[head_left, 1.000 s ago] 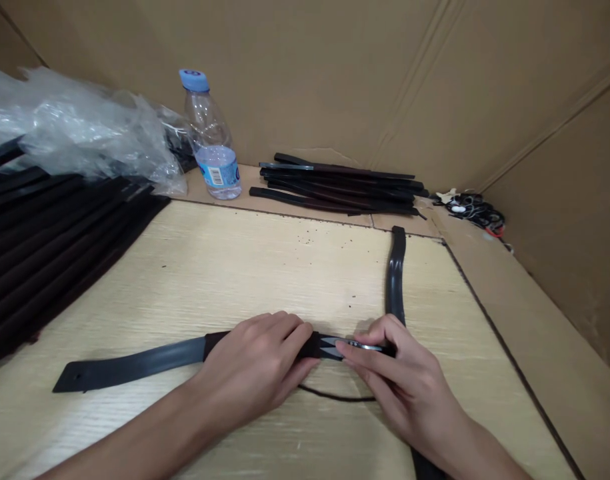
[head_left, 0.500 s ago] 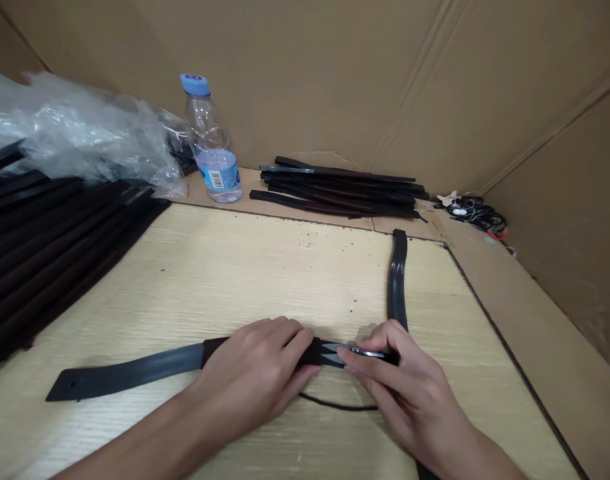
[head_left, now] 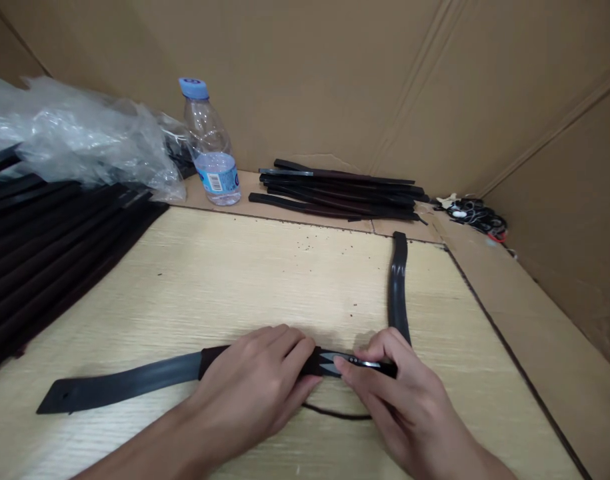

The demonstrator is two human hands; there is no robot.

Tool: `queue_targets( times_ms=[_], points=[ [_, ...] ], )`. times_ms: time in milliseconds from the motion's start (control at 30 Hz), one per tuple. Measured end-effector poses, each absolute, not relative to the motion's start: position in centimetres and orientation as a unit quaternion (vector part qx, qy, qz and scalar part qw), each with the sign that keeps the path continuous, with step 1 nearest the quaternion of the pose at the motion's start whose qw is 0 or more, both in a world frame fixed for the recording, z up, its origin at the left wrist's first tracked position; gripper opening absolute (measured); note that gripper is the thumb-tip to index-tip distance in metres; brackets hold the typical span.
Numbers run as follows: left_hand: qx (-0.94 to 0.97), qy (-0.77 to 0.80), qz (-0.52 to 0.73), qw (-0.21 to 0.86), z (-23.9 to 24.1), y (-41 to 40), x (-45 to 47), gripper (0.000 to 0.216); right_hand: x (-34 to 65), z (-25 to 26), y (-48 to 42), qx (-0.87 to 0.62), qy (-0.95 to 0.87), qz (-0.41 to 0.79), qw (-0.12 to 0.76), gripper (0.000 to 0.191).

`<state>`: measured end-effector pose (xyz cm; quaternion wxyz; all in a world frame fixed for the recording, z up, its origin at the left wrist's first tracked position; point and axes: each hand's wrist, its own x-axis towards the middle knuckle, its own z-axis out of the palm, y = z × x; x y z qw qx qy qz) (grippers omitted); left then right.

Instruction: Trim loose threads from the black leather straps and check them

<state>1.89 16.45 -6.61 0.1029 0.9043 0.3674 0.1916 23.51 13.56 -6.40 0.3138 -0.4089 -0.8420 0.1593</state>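
Note:
A black strap lies across the near part of the table, its left end flat with a small hole. My left hand is closed over the strap's darker, wrapped middle section. My right hand pinches a pair of thread snips, whose grey blades point left at the wrapped section, close to my left fingertips. A thin black cord curves below the strap between both hands. Beyond my right hand, another black strap piece stretches away; how it joins is hidden.
Many dark strips are stacked at left beside clear plastic wrap. A water bottle stands at the back, near a bundle of black strips. Tangled cords lie back right. Cardboard walls enclose the table.
The strap's left end has shifted slightly left and down in view. Both hands sit a little lower, and the snips' blades are a bit closer to the wrapped section.

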Motion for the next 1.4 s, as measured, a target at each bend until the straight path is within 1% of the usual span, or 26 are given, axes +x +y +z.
queue_targets(
  times_ms=[300,400,567,767,967,1167,1400],
  points=[
    [0.901,0.369,0.206,0.100,-6.8,16.4,2.0,0.010,22.9,-6.6,13.3,-0.416,-0.832,0.149,0.336,0.021],
    [0.901,0.366,0.206,0.107,-6.8,16.4,1.9,0.011,23.0,-6.4,13.4,-0.431,-0.826,0.168,0.323,0.021],
    [0.902,0.365,0.188,0.136,-6.6,16.5,1.8,0.014,23.8,-6.2,13.5,-0.417,-0.826,0.208,0.317,0.029],
    [0.901,0.369,0.179,0.139,-6.4,16.5,1.8,0.013,24.4,-6.0,13.9,-0.409,-0.825,0.226,0.318,0.023],
    [0.900,0.372,0.175,0.147,-6.4,16.4,1.9,0.011,24.8,-5.9,14.2,-0.397,-0.820,0.237,0.337,0.033],
    [0.901,0.371,0.174,0.142,-6.3,16.4,1.9,0.007,24.2,-6.0,13.9,-0.387,-0.841,0.209,0.315,0.026],
    [0.900,0.374,0.169,0.143,-6.4,16.3,1.9,0.012,24.1,-5.8,14.1,-0.383,-0.843,0.196,0.324,0.022]
  ],
)
